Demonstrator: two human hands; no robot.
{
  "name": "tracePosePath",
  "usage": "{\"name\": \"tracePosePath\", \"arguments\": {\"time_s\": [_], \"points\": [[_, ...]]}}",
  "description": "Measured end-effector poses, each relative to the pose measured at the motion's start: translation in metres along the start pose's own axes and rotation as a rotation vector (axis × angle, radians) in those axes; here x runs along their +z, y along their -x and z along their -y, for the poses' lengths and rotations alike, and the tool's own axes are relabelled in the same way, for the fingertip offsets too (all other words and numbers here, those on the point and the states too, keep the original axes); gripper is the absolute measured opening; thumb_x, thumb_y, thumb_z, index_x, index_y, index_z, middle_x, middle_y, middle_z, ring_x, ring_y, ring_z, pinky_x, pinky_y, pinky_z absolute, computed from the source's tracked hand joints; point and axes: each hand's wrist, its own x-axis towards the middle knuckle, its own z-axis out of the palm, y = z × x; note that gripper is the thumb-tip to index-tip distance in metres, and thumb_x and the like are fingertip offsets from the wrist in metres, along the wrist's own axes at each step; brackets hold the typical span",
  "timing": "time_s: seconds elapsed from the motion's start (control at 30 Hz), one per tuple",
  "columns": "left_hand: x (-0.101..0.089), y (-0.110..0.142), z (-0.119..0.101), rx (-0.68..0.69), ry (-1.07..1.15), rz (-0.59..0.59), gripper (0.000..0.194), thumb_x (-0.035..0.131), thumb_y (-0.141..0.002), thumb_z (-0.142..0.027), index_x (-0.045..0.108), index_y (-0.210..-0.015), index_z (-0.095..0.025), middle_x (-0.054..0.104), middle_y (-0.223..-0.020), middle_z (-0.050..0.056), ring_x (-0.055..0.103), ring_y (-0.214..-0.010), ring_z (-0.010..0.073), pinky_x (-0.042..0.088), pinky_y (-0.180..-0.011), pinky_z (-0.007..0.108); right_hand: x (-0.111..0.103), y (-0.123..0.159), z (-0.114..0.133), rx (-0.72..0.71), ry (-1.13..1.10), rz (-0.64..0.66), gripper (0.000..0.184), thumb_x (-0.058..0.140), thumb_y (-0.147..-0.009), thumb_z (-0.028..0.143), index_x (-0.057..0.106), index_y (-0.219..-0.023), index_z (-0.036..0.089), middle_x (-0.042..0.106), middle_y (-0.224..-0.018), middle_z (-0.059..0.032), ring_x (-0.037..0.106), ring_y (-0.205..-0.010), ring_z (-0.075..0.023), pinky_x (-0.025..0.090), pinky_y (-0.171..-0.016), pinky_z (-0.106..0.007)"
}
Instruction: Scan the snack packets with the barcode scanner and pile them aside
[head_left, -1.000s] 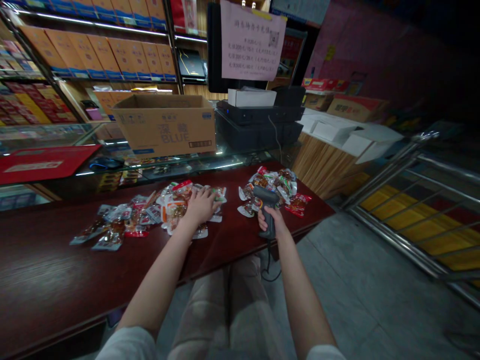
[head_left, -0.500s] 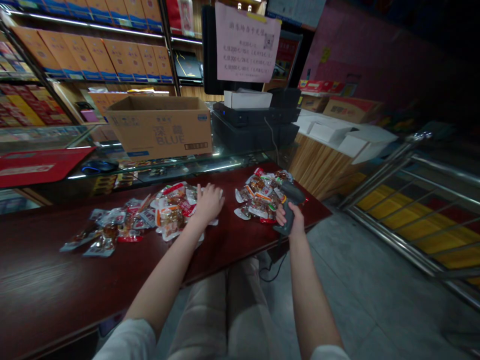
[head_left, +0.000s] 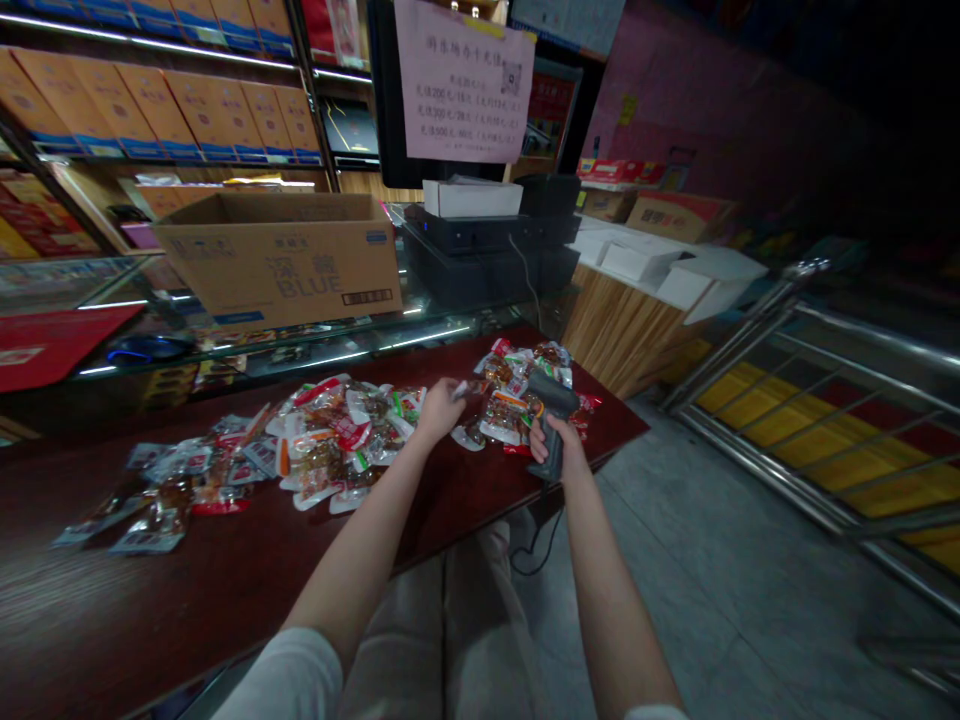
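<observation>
A packet point(head_left: 472, 388), likely light and slippery, best held by its edge, is pinched by the left hand point(head_left: 439, 410); a scanner point(head_left: 553, 394) is gripped by the right hand point(head_left: 567, 440)

Over there, orange boxes point(head_left: 157, 108) line lit shelves point(head_left: 225, 58) far left; metal railing point(head_left: 817, 420) stands right on grey floor point(head_left: 675, 560).

Bare tabletop point(head_left: 442, 500) opens frontward between packet piles point(head_left: 337, 440); scanner point(head_left: 553, 400) blocks right.
</observation>
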Motion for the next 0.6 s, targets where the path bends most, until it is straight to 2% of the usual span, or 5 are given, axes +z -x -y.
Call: {"name": "tracePosePath", "arguments": {"time_s": [0.13,0.23,0.33,0.47,0.6], "points": [[0.000,-0.006,0.009,-0.049,0.451,-0.083,0.022,0.064,-0.071,-0.023,0.057,-0.091,-0.017,0.066,-0.084,0.002,0.063,-0.077,0.0169,0.055,-0.074,0.034,0.003,0.001,-0.001,-0.039,0.019,-0.024,0.026,0.067,-0.076,0.039,0.051,-0.086,0.021,0.051,-0.055,0.0065,0.039,-0.033,-0.0066,0.034,-0.030,-0.019],[0.000,-0.007,0.010,-0.050,0.720,-0.053,0.034,0.066,-0.070,-0.026,0.056,-0.101,-0.016,0.067,-0.090,0.003,0.064,-0.076,0.0151,0.056,-0.075,0.034,0.007,0.002,0.000,-0.046,0.045,-0.037,0.026,0.068,-0.076,0.038,0.051,-0.086,0.021,0.051,-0.054,0.0063,0.040,-0.033,-0.0069,0.034,-0.030,-0.020],[0.000,-0.006,0.008,-0.007,0.883,-0.022,0.047,0.068,-0.069,-0.028,0.054,-0.113,-0.016,0.068,-0.098,0.005,0.065,-0.078,0.0151,0.056,-0.081,0.036,0.013,0.003,0.003,-0.058,0.091,-0.046,0.026,0.068,-0.077,0.037,0.050,-0.081,0.021,0.052,-0.054,0.0058,0.042,-0.033,-0.0073,0.035,-0.030,-0.020],[-0.002,-0.004,0.005,0.038,0.943,-0.068,0.056,0.074,-0.066,-0.032,0.049,-0.114,-0.018,0.066,-0.102,0.004,0.066,-0.083,0.0152,0.054,-0.083,0.035,0.030,0.003,0.001,-0.056,0.113,-0.018,0.026,0.069,-0.079,0.037,0.049,-0.077,0.020,0.053,-0.055,0.0050,0.044,-0.035,-0.0069,0.037,-0.031,-0.020],[-0.003,-0.003,0.006,0.106,0.787,-0.120,0.051,0.072,-0.071,-0.034,0.043,-0.111,-0.020,0.065,-0.105,0.005,0.066,-0.091,0.0154,0.053,-0.085,0.032,0.048,-0.003,-0.014,-0.030,0.047,-0.011,0.030,0.069,-0.077,0.038,0.054,-0.094,0.019,0.053,-0.054,0.0072,0.041,-0.033,-0.0061,0.035,-0.030,-0.019]]}}
